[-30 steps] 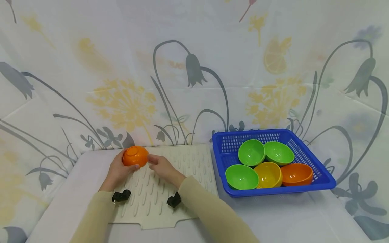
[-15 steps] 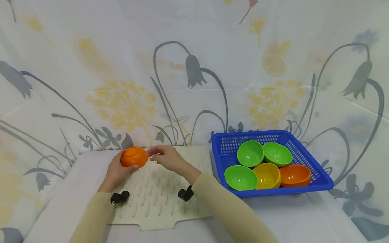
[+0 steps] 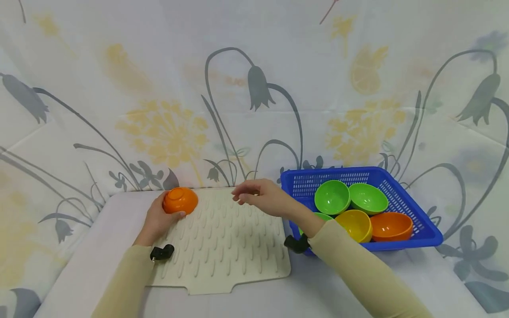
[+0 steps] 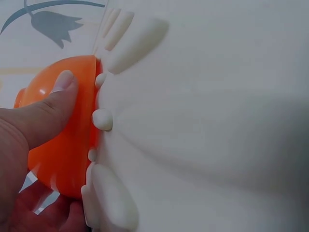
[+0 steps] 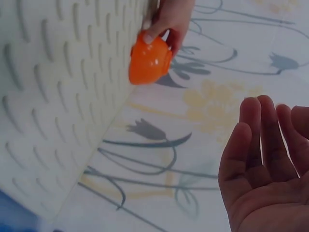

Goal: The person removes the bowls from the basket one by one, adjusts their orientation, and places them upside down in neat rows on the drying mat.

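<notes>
An orange bowl [image 3: 180, 202] lies bottom-up on the far left corner of a cream drying mat [image 3: 222, 251] with raised ridges. My left hand [image 3: 160, 221] grips it from the left; in the left wrist view the thumb lies on the wall of the bowl [image 4: 63, 154] and the rim meets the ridges. Over the right part of the mat hovers my right hand [image 3: 272, 198], fingers loosely bent and nothing in them. The right wrist view shows that hand [image 5: 265, 193] apart from the bowl [image 5: 147, 63].
A blue plastic basket [image 3: 427, 238] stands right of the mat. In it lie green bowls [image 3: 332, 198], a yellow bowl [image 3: 354, 226] and another orange bowl [image 3: 391, 227]. My right forearm partly covers one green bowl. Behind hangs a flower-patterned cloth [image 3: 246, 132].
My right hand has drawn away from the orange bowl, moving right towards the basket. The left hand still holds the bowl in about the same place.
</notes>
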### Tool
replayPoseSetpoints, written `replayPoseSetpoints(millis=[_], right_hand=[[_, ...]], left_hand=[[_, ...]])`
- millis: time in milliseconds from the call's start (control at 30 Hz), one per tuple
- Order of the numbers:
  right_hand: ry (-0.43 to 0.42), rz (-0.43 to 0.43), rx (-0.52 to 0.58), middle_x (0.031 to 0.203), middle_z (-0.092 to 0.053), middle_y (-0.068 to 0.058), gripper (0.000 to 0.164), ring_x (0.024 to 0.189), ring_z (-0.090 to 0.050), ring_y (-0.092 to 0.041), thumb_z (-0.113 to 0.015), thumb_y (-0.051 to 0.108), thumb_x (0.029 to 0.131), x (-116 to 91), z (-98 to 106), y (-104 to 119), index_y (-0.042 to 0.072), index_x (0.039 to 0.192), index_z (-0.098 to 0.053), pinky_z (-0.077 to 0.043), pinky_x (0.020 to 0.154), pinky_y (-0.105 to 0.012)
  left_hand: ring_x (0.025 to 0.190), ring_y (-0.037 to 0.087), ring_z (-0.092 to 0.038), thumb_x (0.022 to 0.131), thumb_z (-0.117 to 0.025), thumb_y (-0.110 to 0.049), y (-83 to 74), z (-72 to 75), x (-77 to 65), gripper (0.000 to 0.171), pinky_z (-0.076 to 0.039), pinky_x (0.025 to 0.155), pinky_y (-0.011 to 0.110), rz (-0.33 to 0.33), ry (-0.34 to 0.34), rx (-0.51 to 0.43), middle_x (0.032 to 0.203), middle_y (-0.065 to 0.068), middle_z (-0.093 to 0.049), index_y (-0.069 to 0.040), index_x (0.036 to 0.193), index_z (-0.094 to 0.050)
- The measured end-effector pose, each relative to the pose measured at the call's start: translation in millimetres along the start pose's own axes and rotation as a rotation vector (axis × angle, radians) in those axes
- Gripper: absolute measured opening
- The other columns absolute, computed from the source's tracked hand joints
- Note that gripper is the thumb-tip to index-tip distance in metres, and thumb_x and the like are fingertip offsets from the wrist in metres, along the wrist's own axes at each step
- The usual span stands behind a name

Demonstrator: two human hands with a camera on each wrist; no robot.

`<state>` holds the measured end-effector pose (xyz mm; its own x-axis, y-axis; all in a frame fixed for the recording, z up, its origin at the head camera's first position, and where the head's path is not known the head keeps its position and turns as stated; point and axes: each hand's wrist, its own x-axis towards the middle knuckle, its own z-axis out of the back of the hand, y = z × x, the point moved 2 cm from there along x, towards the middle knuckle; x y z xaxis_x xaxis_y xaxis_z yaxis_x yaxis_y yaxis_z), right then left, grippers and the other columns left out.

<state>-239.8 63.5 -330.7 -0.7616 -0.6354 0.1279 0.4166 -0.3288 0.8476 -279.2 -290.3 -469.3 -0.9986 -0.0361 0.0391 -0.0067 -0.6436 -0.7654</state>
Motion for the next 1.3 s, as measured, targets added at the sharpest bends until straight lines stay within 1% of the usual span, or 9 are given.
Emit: replayPoseSetpoints(millis=[167, 233, 467, 533, 700, 767, 867, 1033, 1300], right_hand=[[-0.038, -0.042, -0.057, 0.108, -0.071, 0.001, 0.022, 0.098, -0.067, -0.016, -0.057, 0.018, 0.102, -31, 39, -14, 0.012, 0.12, -0.068, -0.054, 0.09, -0.045], [-0.054, -0.067, -0.049, 0.109, -0.071, -0.002, 0.023, 0.099, -0.067, -0.02, -0.059, 0.02, 0.102, -42, 56, -22, 0.01, 0.121, -0.068, -0.054, 0.09, -0.046], [-0.098, -0.146, -0.022, 0.117, -0.069, -0.01, 0.03, 0.108, -0.065, -0.025, -0.06, 0.022, 0.101, -70, 110, -65, 0.005, 0.126, -0.065, -0.055, 0.088, -0.034], [-0.102, -0.183, -0.018, 0.118, -0.069, -0.01, 0.031, 0.108, -0.065, -0.024, -0.059, 0.022, 0.102, -74, 119, -77, 0.003, 0.126, -0.065, -0.054, 0.089, -0.037], [-0.065, -0.287, 0.016, 0.122, -0.067, -0.015, 0.034, 0.111, -0.062, -0.032, -0.059, 0.021, 0.102, -82, 125, -98, 0.0, 0.127, -0.065, -0.049, 0.097, -0.053], [-0.037, -0.319, 0.032, 0.124, -0.065, -0.018, 0.034, 0.115, -0.06, -0.037, -0.06, 0.019, 0.101, -84, 124, -105, -0.001, 0.128, -0.064, -0.047, 0.1, -0.056], [0.019, -0.347, 0.034, 0.13, -0.062, -0.021, 0.035, 0.119, -0.058, -0.038, -0.061, 0.018, 0.1, -87, 122, -115, 0.0, 0.13, -0.063, -0.046, 0.101, -0.054], [0.086, -0.357, -0.002, 0.13, -0.062, -0.018, 0.036, 0.118, -0.059, -0.034, -0.061, 0.019, 0.1, -90, 120, -128, 0.001, 0.131, -0.063, -0.049, 0.1, -0.047], [0.242, -0.395, -0.056, 0.132, -0.062, -0.016, 0.042, 0.123, -0.056, -0.033, -0.064, 0.02, 0.098, -93, 117, -133, 0.0, 0.135, -0.061, -0.049, 0.1, -0.045]], left_hand=[[0.136, 0.047, -0.033, 0.086, -0.079, -0.021, -0.6, -0.9, 1.1, 0.096, -0.025, 0.113, 0.062, 0.008, -0.001, 0.001, 0.153, 0.031, -0.028, 0.002, 0.156, -0.017], [0.135, 0.047, -0.033, 0.086, -0.079, -0.02, -1.1, -0.6, 0.3, 0.096, -0.025, 0.113, 0.062, 0.014, -0.002, -0.001, 0.153, 0.03, -0.028, 0.001, 0.156, -0.017], [0.136, 0.048, -0.031, 0.086, -0.078, -0.021, -4.9, -0.3, -2.4, 0.096, -0.024, 0.113, 0.062, 0.017, 0.002, 0.0, 0.153, 0.032, -0.026, 0.002, 0.156, -0.017], [0.136, 0.048, -0.031, 0.087, -0.078, -0.022, -5.3, 0.3, -3.5, 0.096, -0.024, 0.113, 0.062, 0.015, 0.002, 0.003, 0.153, 0.032, -0.026, 0.002, 0.156, -0.016], [0.136, 0.048, -0.03, 0.087, -0.078, -0.021, -3.3, -0.5, -3.7, 0.096, -0.023, 0.114, 0.062, 0.026, -0.004, 0.003, 0.154, 0.032, -0.025, 0.001, 0.157, -0.015], [0.136, 0.048, -0.03, 0.087, -0.078, -0.021, -2.7, -1.7, -2.9, 0.097, -0.023, 0.114, 0.062, 0.029, -0.003, 0.002, 0.154, 0.031, -0.025, 0.0, 0.157, -0.014], [0.137, 0.048, -0.03, 0.087, -0.078, -0.02, -1.4, -3.3, -2.0, 0.097, -0.023, 0.114, 0.062, 0.028, -0.003, 0.003, 0.154, 0.031, -0.025, 0.0, 0.157, -0.015], [0.136, 0.048, -0.031, 0.086, -0.078, -0.018, 0.2, -4.0, -1.5, 0.095, -0.023, 0.114, 0.062, 0.027, -0.014, 0.002, 0.153, 0.031, -0.026, 0.001, 0.157, -0.016], [0.135, 0.048, -0.031, 0.086, -0.078, -0.018, 0.9, -3.5, -0.9, 0.095, -0.024, 0.113, 0.063, 0.027, -0.012, -0.009, 0.153, 0.031, -0.025, 0.001, 0.156, -0.016]])
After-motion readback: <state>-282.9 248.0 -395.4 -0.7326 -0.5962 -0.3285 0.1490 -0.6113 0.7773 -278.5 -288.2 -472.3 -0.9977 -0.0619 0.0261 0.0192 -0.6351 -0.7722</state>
